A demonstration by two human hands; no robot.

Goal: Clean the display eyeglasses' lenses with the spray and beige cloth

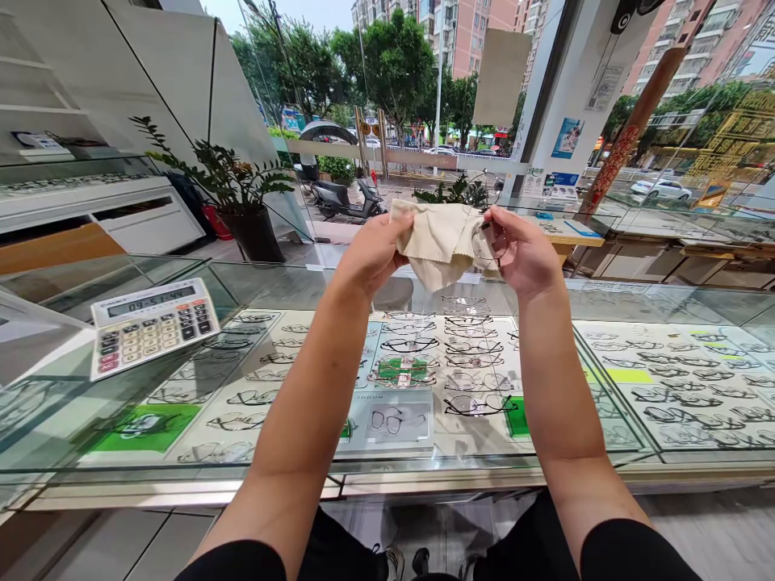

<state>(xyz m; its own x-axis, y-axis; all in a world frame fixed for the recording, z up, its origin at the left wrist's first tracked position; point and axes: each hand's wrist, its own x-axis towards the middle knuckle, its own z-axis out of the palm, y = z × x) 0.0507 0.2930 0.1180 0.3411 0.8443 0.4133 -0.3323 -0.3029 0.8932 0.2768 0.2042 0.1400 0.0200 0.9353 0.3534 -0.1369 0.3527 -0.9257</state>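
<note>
Both my arms reach forward over a glass display counter. A cream cleaning cloth with zigzag edges hangs between my hands. My left hand pinches the cloth at its left corner. At the cloth's right end, my right hand grips a pair of thin-rimmed eyeglasses. One round lens shows beside the fingers; the cloth covers the rest of the frame. Whether my right fingers also hold the cloth is hard to make out.
Under the counter glass lie rows of eyeglass frames. A calculator rests on the left of the counter. Beyond stand a potted plant and a large window facing a street. More display cases are at right.
</note>
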